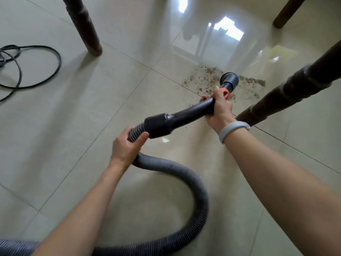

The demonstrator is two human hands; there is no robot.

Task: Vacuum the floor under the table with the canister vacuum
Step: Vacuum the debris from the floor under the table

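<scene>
The right hand grips the black wand and the left hand holds the ribbed hose, with the nozzle over the debris between the table legs, so I judge the suction step is underway and next needs slow sweeping across the pile

Head camera, 1 wide-angle view, facing forward and steeply down.
It looks from above and close over both forearms onto the tiled floor, with dark furniture legs bending outward at the frame's upper edges.
</scene>
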